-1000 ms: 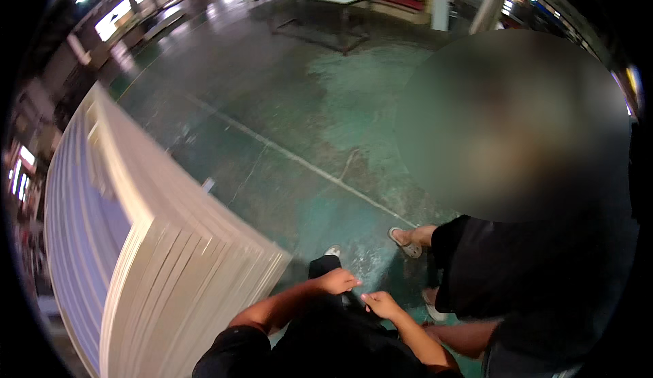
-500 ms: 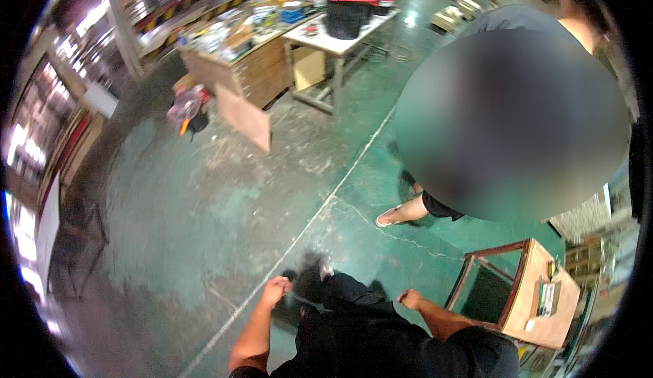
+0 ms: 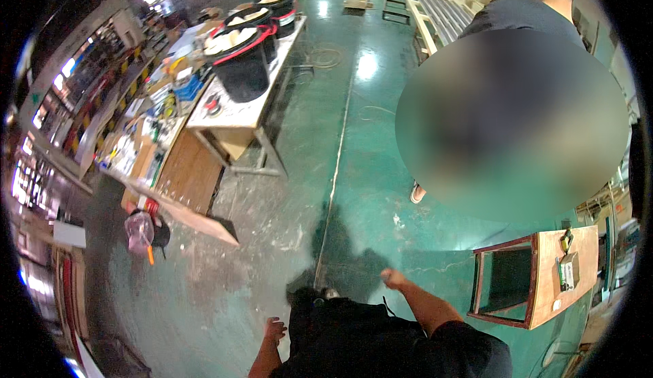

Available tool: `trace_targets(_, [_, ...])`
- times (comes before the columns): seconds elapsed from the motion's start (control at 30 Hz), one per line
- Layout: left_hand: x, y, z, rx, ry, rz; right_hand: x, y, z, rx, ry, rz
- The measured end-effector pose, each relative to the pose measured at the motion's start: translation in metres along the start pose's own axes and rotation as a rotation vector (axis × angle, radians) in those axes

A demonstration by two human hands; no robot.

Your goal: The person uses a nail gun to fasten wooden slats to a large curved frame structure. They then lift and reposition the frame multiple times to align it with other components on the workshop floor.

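Observation:
My left hand [image 3: 275,328] hangs low beside my dark clothing, over the floor. Its fingers are slightly apart, and nothing shows in them. My right hand [image 3: 392,279] is held out ahead of me with its fingers curled closed. Whatever it may hold is hidden and too small to make out. Neither hand touches any furniture. Nearest to the right hand is a small wooden-topped table [image 3: 544,303] with a dark red-brown frame, standing to the right. On its top lie a small box [image 3: 568,272] and a yellow-and-black item [image 3: 566,240].
A white-topped table [image 3: 204,114] at the left carries black buckets [image 3: 241,72] filled with pale pieces. Beside it stands a cluttered wooden workbench [image 3: 187,167], with a leaning board [image 3: 197,223] and a plastic bag [image 3: 139,232]. Another person [image 3: 524,17], partly blurred, stands ahead right.
My view has turned right and moved forward; the bench and buckets now sit farther left. My left hand has dropped lower, and my right hand has swung forward.

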State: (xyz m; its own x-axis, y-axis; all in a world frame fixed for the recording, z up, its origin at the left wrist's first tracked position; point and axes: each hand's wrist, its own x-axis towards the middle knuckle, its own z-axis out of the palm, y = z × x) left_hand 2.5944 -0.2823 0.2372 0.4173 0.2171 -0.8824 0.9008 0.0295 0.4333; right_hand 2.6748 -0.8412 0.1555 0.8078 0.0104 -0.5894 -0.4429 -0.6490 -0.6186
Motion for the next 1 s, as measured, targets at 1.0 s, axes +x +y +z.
trace_targets(1.0, [0.499,1.332,0.745,0.918,-0.360,0.676,0.917,-0.161,-0.713,-0.111,0.029,0.099])
